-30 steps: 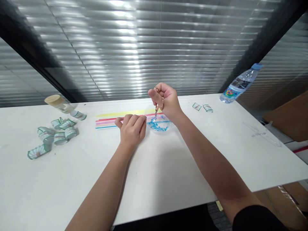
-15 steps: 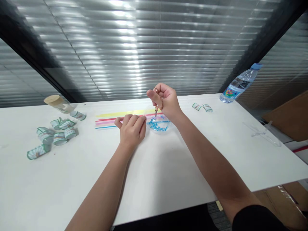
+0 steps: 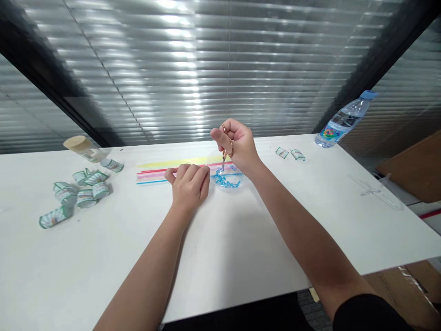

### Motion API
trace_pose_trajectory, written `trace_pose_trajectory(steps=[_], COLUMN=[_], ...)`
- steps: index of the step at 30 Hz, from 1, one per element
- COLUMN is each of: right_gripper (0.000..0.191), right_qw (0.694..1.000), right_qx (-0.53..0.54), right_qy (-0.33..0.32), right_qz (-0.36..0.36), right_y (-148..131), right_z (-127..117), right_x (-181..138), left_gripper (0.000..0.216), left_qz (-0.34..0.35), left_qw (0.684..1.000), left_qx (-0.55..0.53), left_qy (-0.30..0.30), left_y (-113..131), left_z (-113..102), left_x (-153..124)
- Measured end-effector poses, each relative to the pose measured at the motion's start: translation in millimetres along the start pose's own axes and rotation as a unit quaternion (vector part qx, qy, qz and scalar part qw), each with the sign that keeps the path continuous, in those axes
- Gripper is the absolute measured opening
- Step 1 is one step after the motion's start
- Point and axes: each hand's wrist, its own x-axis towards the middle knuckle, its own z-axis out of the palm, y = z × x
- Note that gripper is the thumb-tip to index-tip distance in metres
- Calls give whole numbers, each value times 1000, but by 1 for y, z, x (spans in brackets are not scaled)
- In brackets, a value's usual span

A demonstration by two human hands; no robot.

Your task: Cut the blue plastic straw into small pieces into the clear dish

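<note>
The table (image 3: 220, 257) is carrying the same layout as a second ago. The water bottle (image 3: 344, 120) is lying at two o'clock, the lidded jar (image 3: 84, 148) is sitting at ten o'clock, and the heap of small label rolls (image 3: 76, 196) is lying at nine o'clock. None of these has shifted.

The right hand (image 3: 237, 145) is holding over the twelve o'clock middle of the table with its grip closed through the loops of the scissors (image 3: 223, 160). It has drifted only a hair toward nine o'clock and back. The left hand (image 3: 189, 184) is resting at its eight o'clock, just beside it. Its fingers are curled shut on what looks like the blue straw (image 3: 151, 181), though the fingertips are hiding the contact. It too has barely moved.

The coloured straws (image 3: 155, 171) are lying in a flat row running toward nine o'clock from under the left hand. The clear dish (image 3: 240, 180) is sitting directly below the scissors, at three o'clock of the left hand. The scissor tips are pointing down into it, touching or nearly touching the blue straw pieces (image 3: 225, 181) heaped inside.

Since so little is changing, the snipping appears to be going on in place over the dish, with the straw being fed in small amounts rather than repositioned.
</note>
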Motion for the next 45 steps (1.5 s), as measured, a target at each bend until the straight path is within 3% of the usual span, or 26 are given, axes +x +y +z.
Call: trace_pose_trajectory(steps=[12, 21, 30, 45], right_gripper=[44, 49, 53, 50], right_qw=[1000, 1000, 999, 1000], right_qx=[-10, -21, -10, -9], right_qy=[11, 17, 31, -16], right_qz=[2, -4, -3, -10], right_y=[2, -2, -4, 1], right_z=[0, 1, -1, 3], right_x=[1, -1, 1, -2], left_gripper=[9, 7, 8, 7], left_qz=[-34, -1, -22, -21], left_qw=[999, 1000, 999, 999], left_qx=[-25, -5, -17, -29], left_qy=[-32, -12, -26, -34], left_y=[-1, -1, -1, 0], left_z=[-1, 0, 0, -1], left_x=[0, 0, 0, -1])
